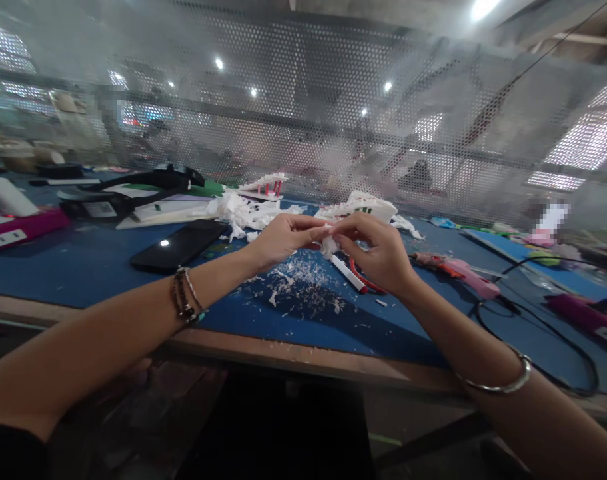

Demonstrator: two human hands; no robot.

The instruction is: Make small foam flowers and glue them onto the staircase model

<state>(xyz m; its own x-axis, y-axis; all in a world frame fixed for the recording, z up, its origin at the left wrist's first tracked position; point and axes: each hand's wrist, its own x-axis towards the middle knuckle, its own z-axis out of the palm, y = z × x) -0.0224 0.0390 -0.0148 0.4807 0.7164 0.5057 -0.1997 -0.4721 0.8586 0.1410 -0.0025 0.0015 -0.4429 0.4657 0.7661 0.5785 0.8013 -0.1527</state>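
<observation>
My left hand point(282, 240) and my right hand point(378, 250) meet above the blue tabletop, fingertips pinched together. Between them is a small tuft of white, fluffy material point(329, 247), partly hidden by the fingers. Small white shreds point(303, 287) lie scattered on the table beneath. A white marker with a red end point(349, 275) rests just below my right hand, beside a red-handled tool point(366, 277) that the hand partly covers. Behind the hands lies a heap of torn white scraps point(238, 212), and farther right a white, ridged piece point(366, 205) with green marks.
A black phone point(180, 245) lies left of my hands. Pink glue gun point(466, 275) and its black cable point(538, 383) are on the right. Magenta power strips point(26, 229) sit at both sides. A perforated metal screen point(303, 100) stands behind the table.
</observation>
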